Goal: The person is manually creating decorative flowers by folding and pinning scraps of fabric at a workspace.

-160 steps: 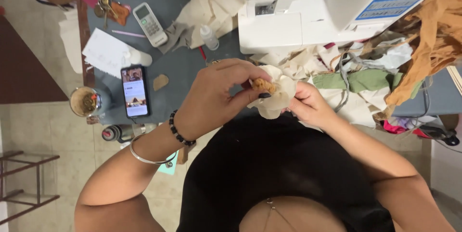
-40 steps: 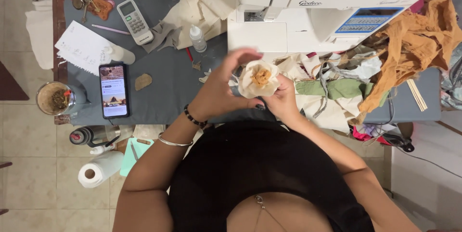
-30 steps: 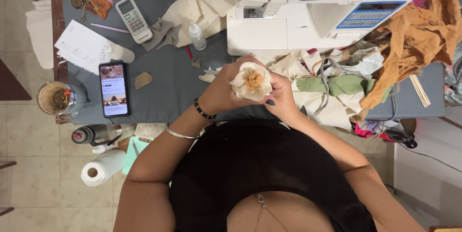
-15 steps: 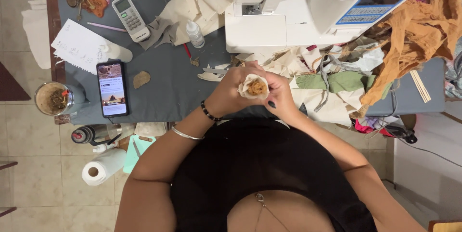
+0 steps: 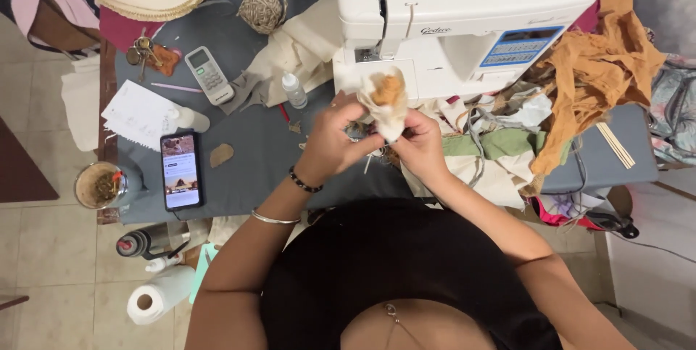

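Both hands hold a small cream fabric pouch (image 5: pixel 388 107) with orange-brown stuffing showing at its top, raised in front of the white sewing machine (image 5: pixel 464 16). My left hand (image 5: pixel 335 140) grips the pouch's left side with fingers curled around it. On the pouch's lower right edge, my right hand (image 5: pixel 420 143) pinches the fabric. A dark bead bracelet and a thin silver bangle sit on my left wrist and forearm.
On the grey table (image 5: pixel 246 169) lie a smartphone (image 5: pixel 180 170), a white remote (image 5: pixel 209 75), a paper sheet (image 5: pixel 141 112), a small bottle (image 5: pixel 294 91), a twine ball (image 5: pixel 262 9) and cream cloth. Fabric scraps and orange cloth (image 5: pixel 594 74) pile at the right. A paper roll (image 5: pixel 161 294) lies on the floor.
The pouch, earlier held low over the table edge with its orange filling facing up, has been lifted toward the sewing machine; both hands rose with it and the fabric is gathered tighter.
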